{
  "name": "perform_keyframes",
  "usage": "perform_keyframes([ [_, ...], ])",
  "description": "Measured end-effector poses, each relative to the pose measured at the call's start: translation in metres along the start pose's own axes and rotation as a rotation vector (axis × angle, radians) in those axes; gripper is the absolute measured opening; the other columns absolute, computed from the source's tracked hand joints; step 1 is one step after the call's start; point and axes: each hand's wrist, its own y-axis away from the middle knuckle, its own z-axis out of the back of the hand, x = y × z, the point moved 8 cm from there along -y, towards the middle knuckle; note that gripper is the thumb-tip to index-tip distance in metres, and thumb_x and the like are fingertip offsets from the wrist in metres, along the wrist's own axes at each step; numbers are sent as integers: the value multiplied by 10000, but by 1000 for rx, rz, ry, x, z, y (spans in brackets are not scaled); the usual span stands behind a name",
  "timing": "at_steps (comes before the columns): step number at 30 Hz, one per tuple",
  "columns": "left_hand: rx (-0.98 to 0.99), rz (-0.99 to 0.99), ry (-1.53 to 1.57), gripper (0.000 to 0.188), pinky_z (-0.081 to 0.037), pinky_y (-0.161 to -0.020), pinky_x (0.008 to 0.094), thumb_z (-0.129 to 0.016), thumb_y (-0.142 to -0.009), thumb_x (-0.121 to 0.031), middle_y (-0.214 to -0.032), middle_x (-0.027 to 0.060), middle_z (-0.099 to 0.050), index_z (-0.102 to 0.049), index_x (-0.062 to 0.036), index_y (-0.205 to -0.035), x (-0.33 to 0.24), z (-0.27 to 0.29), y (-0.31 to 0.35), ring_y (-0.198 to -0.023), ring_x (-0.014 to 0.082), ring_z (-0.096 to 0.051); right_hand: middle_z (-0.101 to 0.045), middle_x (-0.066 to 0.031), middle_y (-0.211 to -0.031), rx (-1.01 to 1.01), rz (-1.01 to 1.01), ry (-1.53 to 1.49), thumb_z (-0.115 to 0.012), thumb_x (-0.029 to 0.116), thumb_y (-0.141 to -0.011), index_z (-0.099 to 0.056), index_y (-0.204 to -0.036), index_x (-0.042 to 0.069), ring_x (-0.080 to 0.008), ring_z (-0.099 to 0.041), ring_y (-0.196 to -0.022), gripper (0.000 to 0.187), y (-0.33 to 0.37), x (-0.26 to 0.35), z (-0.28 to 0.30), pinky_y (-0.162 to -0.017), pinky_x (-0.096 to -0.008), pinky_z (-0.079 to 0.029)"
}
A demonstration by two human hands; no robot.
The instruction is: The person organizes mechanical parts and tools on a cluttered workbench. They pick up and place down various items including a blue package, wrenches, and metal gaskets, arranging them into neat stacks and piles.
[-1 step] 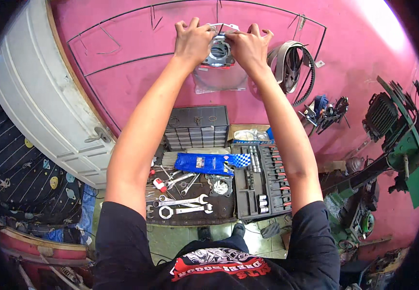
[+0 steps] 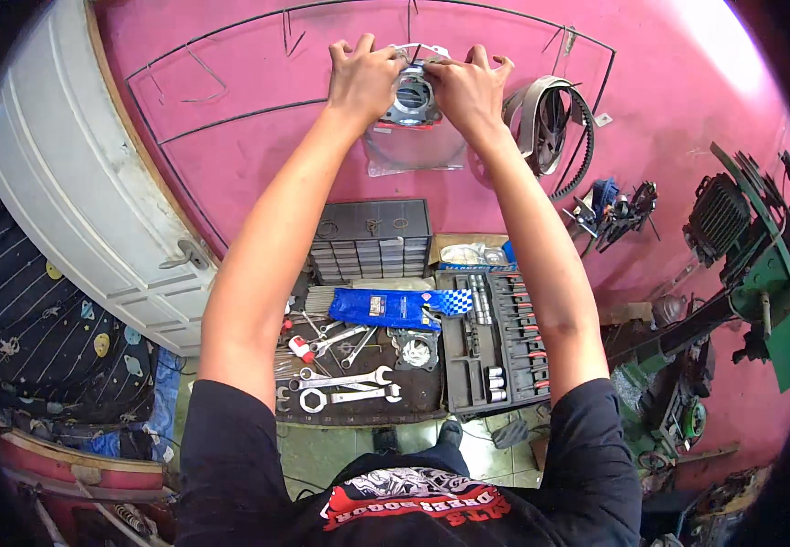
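Observation:
Both my arms are raised to a wire rack (image 2: pixel 231 118) on the pink wall. My left hand (image 2: pixel 365 80) pinches the upper left edge of a stack of hanging gaskets (image 2: pixel 413 102). At the upper right edge, my right hand (image 2: pixel 469 89) pinches the same stack. The gaskets are flat and grey with a large round opening, and they hang at a dark wire hook (image 2: pixel 416 53). Below and behind them shows a clear plastic bag (image 2: pixel 416 157) with a red strip. My fingertips partly hide the gaskets' top edges.
Drive belts (image 2: pixel 545 128) hang to the right. Below stands a workbench (image 2: pixel 386 415) with wrenches (image 2: pixel 345 397), a blue packet (image 2: pixel 386 308), a socket tool case (image 2: pixel 468 365) and a small drawer cabinet (image 2: pixel 372 242). A white door (image 2: pixel 112 201) is at left, green machinery (image 2: pixel 764 292) at right.

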Motion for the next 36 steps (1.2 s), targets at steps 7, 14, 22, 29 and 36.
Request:
perform_keyframes([
  [7,57,25,5,261,-346,-966,530,-717,-839,-237,-1103,-83,-717,-795,-229,-1089,3,-17,6,-1131,190,-566,-753,34,-854,71,21,58,-728,278,-860,-815,-1017,308,-254,-629,-1045,182,2,7,-20,-970,-643,-355],
  [14,70,50,62,247,-338,-972,533,-714,-843,-219,-1106,-59,-730,-802,-210,-1074,5,-26,1,-1134,200,-567,-734,21,-801,113,-26,77,-729,281,-860,-816,-984,315,-247,-632,-1017,156,2,2,-38,-948,-612,-366],
  [22,77,97,143,216,-327,-970,523,-705,-862,-227,-1058,-69,-733,-812,-219,-1049,10,-41,5,-1109,205,-575,-736,12,-865,59,-12,20,-685,196,-816,-802,-893,261,-267,-629,-1074,155,7,4,-44,-957,-633,-375],
  [29,-23,61,104,198,-315,-943,508,-714,-882,-324,-1055,-78,-735,-810,-243,-1034,5,-31,4,-1079,186,-578,-753,20,-865,31,-21,36,-731,298,-864,-812,-1027,291,-255,-629,-1052,182,8,3,-31,-965,-612,-363],
  [36,-201,154,382,170,-379,-916,504,-768,-802,-83,-966,16,-718,-774,-110,-970,-26,9,49,-990,265,-602,-745,-3,-929,67,-107,-137,-716,217,-846,-787,-980,154,-281,-608,-1026,164,46,17,6,-966,-604,-354],
])
